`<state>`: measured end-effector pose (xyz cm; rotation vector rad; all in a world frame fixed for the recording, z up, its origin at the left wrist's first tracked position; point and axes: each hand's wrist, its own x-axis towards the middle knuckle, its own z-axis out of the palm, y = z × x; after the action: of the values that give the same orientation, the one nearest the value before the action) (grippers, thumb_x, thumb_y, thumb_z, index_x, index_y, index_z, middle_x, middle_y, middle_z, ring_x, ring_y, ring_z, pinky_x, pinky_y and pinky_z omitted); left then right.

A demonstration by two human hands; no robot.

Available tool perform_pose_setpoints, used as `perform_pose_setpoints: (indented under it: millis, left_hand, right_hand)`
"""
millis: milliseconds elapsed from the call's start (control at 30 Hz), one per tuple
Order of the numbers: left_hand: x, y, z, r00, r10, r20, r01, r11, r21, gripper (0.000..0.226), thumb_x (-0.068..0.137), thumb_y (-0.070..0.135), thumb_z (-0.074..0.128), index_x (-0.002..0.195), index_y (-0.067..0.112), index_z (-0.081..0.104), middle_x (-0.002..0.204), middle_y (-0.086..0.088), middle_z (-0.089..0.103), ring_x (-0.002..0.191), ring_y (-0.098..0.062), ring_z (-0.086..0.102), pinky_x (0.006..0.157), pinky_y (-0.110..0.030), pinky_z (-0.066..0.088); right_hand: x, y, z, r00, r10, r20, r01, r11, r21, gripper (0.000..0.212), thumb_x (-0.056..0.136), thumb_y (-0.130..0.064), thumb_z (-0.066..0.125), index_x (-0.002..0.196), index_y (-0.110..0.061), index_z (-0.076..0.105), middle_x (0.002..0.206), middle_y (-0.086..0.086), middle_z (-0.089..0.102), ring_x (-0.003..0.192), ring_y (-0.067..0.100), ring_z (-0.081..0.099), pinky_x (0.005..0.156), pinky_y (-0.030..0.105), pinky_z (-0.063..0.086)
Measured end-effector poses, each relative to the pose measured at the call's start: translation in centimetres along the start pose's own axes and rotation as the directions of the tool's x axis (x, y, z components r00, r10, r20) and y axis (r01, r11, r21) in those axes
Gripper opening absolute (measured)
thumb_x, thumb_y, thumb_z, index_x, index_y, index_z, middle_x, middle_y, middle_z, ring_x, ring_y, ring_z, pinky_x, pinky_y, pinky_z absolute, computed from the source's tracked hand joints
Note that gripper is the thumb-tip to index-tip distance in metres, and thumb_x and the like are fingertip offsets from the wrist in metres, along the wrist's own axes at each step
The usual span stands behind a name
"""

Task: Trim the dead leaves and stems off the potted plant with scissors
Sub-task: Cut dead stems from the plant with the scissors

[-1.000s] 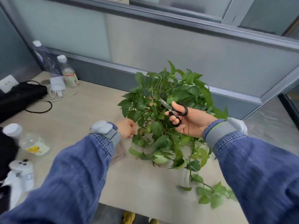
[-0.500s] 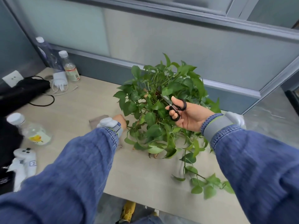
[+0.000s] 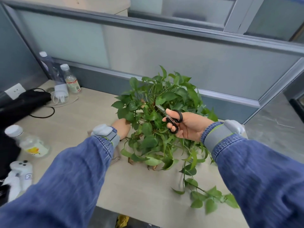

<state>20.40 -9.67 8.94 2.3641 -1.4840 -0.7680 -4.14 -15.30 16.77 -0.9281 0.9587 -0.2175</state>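
Note:
A bushy green potted plant (image 3: 158, 116) stands on the pale desk (image 3: 92, 116), its pot hidden under the foliage. A few brown leaves (image 3: 143, 103) show near its centre, and a long vine (image 3: 204, 191) trails toward the front edge. My right hand (image 3: 185, 125) grips black-handled scissors (image 3: 171, 118), their blades pointing up-left into the leaves. My left hand (image 3: 121, 127) reaches into the plant's left side; its fingers are hidden by leaves.
Two bottles (image 3: 70, 79) and a white charger (image 3: 61, 92) stand at the back left by a black bag (image 3: 23, 104). A small bottle (image 3: 28, 142) and a white controller (image 3: 19, 176) lie at the left. Grey partition walls (image 3: 164, 51) close the back.
My head has lifted, so the plant sits lower in view. My left hand stays at the plant's left side. The scissors stay among the leaves in my right hand.

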Motion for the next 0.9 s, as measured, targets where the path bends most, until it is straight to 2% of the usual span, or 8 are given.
perform_pose_setpoints:
  millis: [67,133,200,267,400,467,633,900]
  left_hand:
    - [-0.6,1.6,-1.0,0.998,0.069,0.011,-0.068,0.996,-0.058,0.031,0.097,0.019,0.043,0.098,-0.001,0.067,0.100,-0.020,0.069,0.092,-0.034,0.065,0.083,-0.040,0.054]
    - [-1.4,3.3,-1.7,0.984,0.092,0.153,-0.066,0.984,-0.167,0.038,0.099,0.027,0.042,0.083,0.003,0.066,0.084,-0.015,0.072,0.071,-0.027,0.068,0.070,-0.040,0.060]
    - [-2.5,4.9,-1.6,0.921,0.069,0.384,0.029,0.969,-0.245,0.043,0.099,0.042,0.042,0.093,0.003,0.060,0.080,-0.012,0.071,0.060,-0.023,0.069,0.054,-0.036,0.060]
    - [-3.2,6.0,-0.8,0.857,0.046,0.513,0.071,0.976,-0.206,0.054,0.093,0.055,0.043,0.114,0.006,0.050,0.092,-0.013,0.068,0.063,-0.026,0.071,0.047,-0.034,0.058]
    - [-2.9,5.2,1.0,0.866,0.199,0.458,-0.217,0.976,-0.014,0.055,0.094,0.058,0.041,0.109,0.008,0.057,0.100,-0.017,0.065,0.087,-0.036,0.067,0.067,-0.037,0.057]
    - [-2.5,4.2,1.8,0.852,0.314,0.418,-0.323,0.945,-0.053,0.049,0.098,0.049,0.040,0.122,0.010,0.055,0.114,-0.018,0.063,0.095,-0.033,0.062,0.071,-0.032,0.048]
    - [-1.0,2.4,3.3,0.868,0.259,0.424,-0.283,0.959,-0.008,0.071,0.093,0.053,0.046,0.146,0.009,0.026,0.144,-0.016,0.039,0.128,-0.035,0.042,0.105,-0.039,0.037]
    - [2.7,1.0,2.8,0.833,0.297,0.466,-0.297,0.952,-0.077,0.072,0.095,0.048,0.045,0.150,0.012,0.015,0.149,-0.015,0.025,0.132,-0.034,0.034,0.108,-0.040,0.033]
  right_hand:
    - [0.2,-0.5,0.4,1.000,-0.004,-0.014,0.004,1.000,-0.007,0.043,0.081,-0.046,0.070,0.103,-0.010,0.061,0.066,0.000,0.060,0.051,0.007,0.054,0.038,0.014,0.037]
    - [0.7,-1.0,1.0,0.999,-0.007,-0.039,0.007,1.000,-0.007,0.039,0.086,-0.045,0.069,0.102,-0.010,0.061,0.066,0.000,0.060,0.051,0.007,0.054,0.038,0.014,0.036]
    - [1.4,-1.6,1.6,0.997,-0.015,-0.079,0.014,1.000,-0.015,0.037,0.088,-0.044,0.068,0.102,-0.010,0.061,0.066,0.001,0.061,0.050,0.008,0.054,0.038,0.014,0.036]
    - [2.0,-2.0,2.2,0.993,-0.029,-0.117,0.027,0.999,-0.024,0.037,0.088,-0.043,0.069,0.103,-0.010,0.062,0.066,0.001,0.062,0.051,0.008,0.054,0.038,0.014,0.036]
    - [3.7,-3.0,3.6,0.983,-0.042,-0.178,0.040,0.999,-0.019,0.042,0.086,-0.044,0.069,0.108,-0.009,0.062,0.067,0.001,0.062,0.052,0.008,0.054,0.037,0.015,0.036]
    - [4.4,-3.4,4.3,0.979,-0.049,-0.198,0.047,0.999,-0.013,0.043,0.086,-0.045,0.069,0.110,-0.009,0.063,0.066,0.001,0.061,0.051,0.008,0.054,0.037,0.015,0.035]
    - [6.1,-3.9,5.8,0.964,-0.096,-0.248,0.106,0.994,0.027,0.041,0.090,-0.043,0.065,0.111,-0.008,0.063,0.066,0.001,0.059,0.052,0.008,0.052,0.037,0.015,0.034]
    - [7.7,-4.4,7.1,0.915,-0.112,-0.389,0.156,0.984,0.085,0.043,0.092,-0.042,0.065,0.115,-0.006,0.062,0.067,0.002,0.059,0.054,0.010,0.051,0.037,0.015,0.036]
